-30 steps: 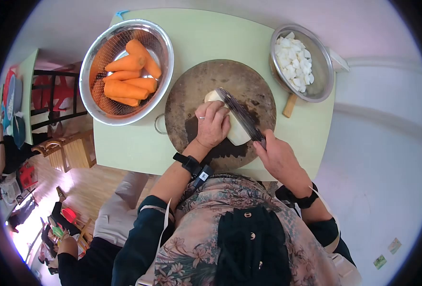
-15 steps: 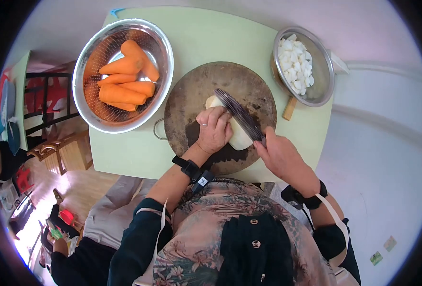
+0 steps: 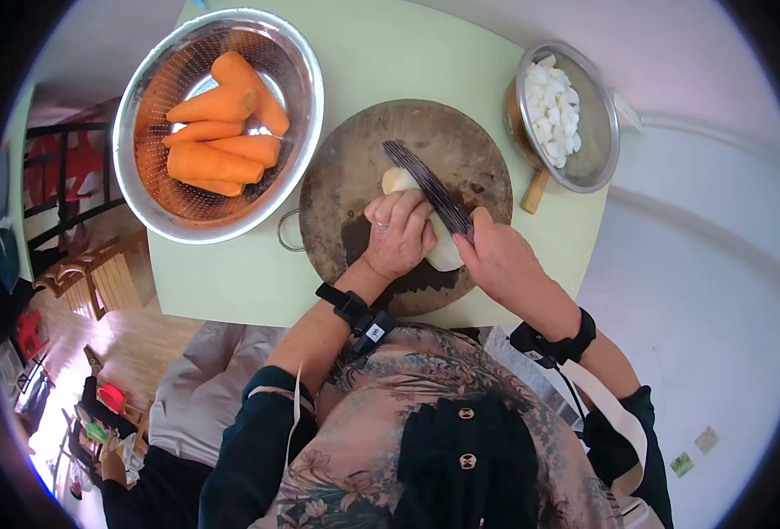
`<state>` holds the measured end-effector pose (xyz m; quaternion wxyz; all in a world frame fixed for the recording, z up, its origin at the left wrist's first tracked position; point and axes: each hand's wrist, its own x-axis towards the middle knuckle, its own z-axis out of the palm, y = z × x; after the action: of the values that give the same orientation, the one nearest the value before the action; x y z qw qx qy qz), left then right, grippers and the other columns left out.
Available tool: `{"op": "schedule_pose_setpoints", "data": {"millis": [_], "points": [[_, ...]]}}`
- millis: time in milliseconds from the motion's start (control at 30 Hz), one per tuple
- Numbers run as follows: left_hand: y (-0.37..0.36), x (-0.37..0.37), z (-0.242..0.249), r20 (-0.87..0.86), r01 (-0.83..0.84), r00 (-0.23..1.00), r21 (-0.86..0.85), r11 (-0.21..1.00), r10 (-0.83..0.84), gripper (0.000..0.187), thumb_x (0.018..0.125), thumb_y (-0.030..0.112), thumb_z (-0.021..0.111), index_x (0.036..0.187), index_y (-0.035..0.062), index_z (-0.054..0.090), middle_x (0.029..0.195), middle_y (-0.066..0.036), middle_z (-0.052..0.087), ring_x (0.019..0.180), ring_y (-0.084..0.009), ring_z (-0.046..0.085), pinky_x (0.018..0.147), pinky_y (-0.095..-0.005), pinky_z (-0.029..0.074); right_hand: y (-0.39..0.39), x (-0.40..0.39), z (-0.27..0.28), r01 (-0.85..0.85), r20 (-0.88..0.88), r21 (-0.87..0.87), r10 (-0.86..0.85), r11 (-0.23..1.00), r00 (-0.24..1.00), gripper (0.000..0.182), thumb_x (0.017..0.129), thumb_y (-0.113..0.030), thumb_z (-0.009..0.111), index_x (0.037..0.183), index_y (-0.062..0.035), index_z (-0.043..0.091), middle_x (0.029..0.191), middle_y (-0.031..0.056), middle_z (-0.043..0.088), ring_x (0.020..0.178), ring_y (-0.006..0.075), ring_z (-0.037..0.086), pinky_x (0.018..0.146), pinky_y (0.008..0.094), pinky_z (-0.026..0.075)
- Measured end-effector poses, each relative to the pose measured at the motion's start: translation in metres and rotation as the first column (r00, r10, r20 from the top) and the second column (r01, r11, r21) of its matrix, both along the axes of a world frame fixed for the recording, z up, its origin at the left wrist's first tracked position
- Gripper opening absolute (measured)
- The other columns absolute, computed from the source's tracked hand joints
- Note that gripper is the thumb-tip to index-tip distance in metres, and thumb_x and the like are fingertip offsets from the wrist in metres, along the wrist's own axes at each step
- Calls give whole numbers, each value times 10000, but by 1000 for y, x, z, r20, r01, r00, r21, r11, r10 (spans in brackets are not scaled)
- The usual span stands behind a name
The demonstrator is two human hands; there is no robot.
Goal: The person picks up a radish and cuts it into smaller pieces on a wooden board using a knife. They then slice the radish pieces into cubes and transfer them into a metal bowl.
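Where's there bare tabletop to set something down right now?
Best bet: the green table beyond the cutting board, between the carrot colander and the steel bowl. Another patch lies on the near left, between the colander and the table's front edge. The board is crowded: left hand, right hand, knife and white vegetable.

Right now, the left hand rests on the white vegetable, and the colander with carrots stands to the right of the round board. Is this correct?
Not quite: in the head view, the colander with carrots stands left of the round board. The left hand does rest on the white vegetable.
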<state>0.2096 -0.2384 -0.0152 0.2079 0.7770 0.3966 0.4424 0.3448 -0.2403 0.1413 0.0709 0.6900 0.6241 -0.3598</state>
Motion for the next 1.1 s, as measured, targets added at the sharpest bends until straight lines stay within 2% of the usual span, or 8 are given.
{"op": "schedule_pose_setpoints", "data": {"millis": [267, 500, 600, 800, 900, 967, 1067, 1100], "points": [[-2, 1, -4, 1, -17, 1000, 19, 1000, 17, 406, 643, 27, 636, 1043, 51, 564, 1133, -121, 526, 1051, -315, 495, 907, -420, 352, -10, -4, -34, 41, 39, 75, -44, 996, 998, 268, 925, -228, 523, 892, 26, 445, 693, 252, 606, 677, 437, 615, 608, 509, 489], [-2, 13, 10, 39, -53, 998, -54, 997, 55, 321, 703, 0, 608, 1014, 41, 541, 1085, -136, 522, 1038, -334, 485, 918, -426, 332, -6, 7, -41, 62, -72, 113, -54, 992, 996, 297, 909, -255, 546, 893, 25, 450, 710, 273, 607, 727, 460, 615, 658, 535, 487], [-8, 35, 13, 131, -277, 943, -195, 941, 305, 351, 695, 11, 603, 1033, 69, 529, 1120, -124, 501, 1080, -330, 427, 940, -425, 277, -10, 9, -39, 48, -105, 139, -34, 989, 994, 298, 903, -242, 547, 886, 43, 460, 740, 296, 606, 749, 476, 606, 673, 533, 483], [-13, 35, 4, 104, -325, 933, -163, 931, 344, 349, 661, -10, 586, 992, 74, 520, 1104, -118, 491, 1078, -326, 431, 936, -433, 285, -5, 2, -32, 53, -173, 105, -34, 993, 984, 301, 898, -222, 544, 872, 70, 476, 781, 334, 597, 784, 499, 592, 689, 531, 476], [-13, 35, 6, 92, -334, 933, -136, 933, 348, 346, 653, -10, 590, 980, 76, 514, 1110, -113, 491, 1077, -324, 438, 931, -433, 296, -3, 2, -33, 130, -217, -71, -142, 989, 966, 331, 899, -243, 550, 879, 78, 471, 790, 333, 598, 822, 507, 584, 713, 532, 474], [-15, 34, 4, 80, -343, 932, -127, 931, 354, 344, 654, -7, 596, 977, 74, 514, 1110, -114, 493, 1074, -324, 442, 926, -433, 301, -4, 3, -38, 115, -248, -30, -119, 993, 961, 291, 913, -193, 533, 856, 72, 428, 586, 143, 556, 394, 210, 559, 369, 341, 443], [-14, 33, 8, 52, -338, 936, -129, 932, 347, 341, 651, -5, 604, 969, 71, 511, 1105, -116, 498, 1064, -325, 449, 917, -432, 311, 24, -4, 2, 121, -289, -285, -206, 951, 935, 286, 914, -192, 535, 863, 62, 415, 577, 132, 551, 395, 204, 554, 368, 343, 442], [-12, 34, 11, 40, -331, 940, -134, 934, 339, 340, 648, -7, 608, 964, 69, 509, 1099, -117, 500, 1058, -326, 452, 912, -432, 314, 22, -4, 3, 129, -286, -282, -212, 951, 935, 286, 914, -192, 535, 863, 62, 415, 577, 132, 551, 395, 204, 554, 368, 343, 442]]}}
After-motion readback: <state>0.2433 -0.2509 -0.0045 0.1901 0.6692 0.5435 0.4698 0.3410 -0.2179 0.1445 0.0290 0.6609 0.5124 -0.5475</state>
